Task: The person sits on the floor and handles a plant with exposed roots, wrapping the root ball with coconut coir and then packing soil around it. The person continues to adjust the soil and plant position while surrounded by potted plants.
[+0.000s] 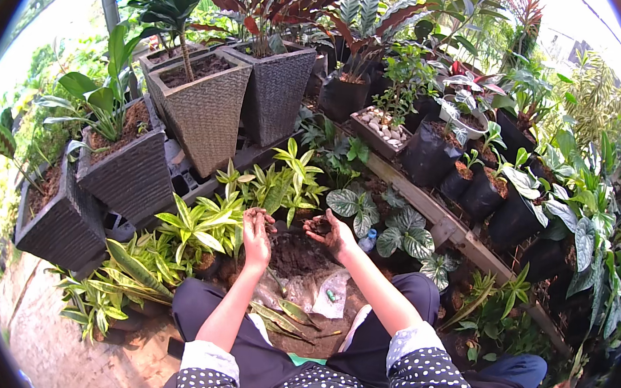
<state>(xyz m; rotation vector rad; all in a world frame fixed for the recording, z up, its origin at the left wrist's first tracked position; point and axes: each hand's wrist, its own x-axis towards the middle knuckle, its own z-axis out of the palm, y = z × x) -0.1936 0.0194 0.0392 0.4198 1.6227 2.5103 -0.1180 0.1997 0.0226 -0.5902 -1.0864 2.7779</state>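
My left hand (257, 235) is raised with its fingers stretched out and its palm facing inward. Across from it, my right hand (332, 236) is open, thumb up, with its fingers pointing left. Dark soil smears both hands, and I see nothing gripped in either. Below and between them lies a heap of dark, moist soil (297, 254) on a crumpled clear plastic sheet (301, 289). A white paper or packet (329, 303) with a small green item (331, 295) on it lies nearer me. Long cut leaves (283, 320) are on the ground between my feet.
Yellow-green potted plants (202, 223) crowd the left, beneath tall grey planters (199, 112). Silvery-leaved plants (406, 233) and a small bottle (367, 240) stand right of my right hand. A wooden beam (460, 239) borders black bag pots (430, 154). Another person's knee (518, 369) shows lower right.
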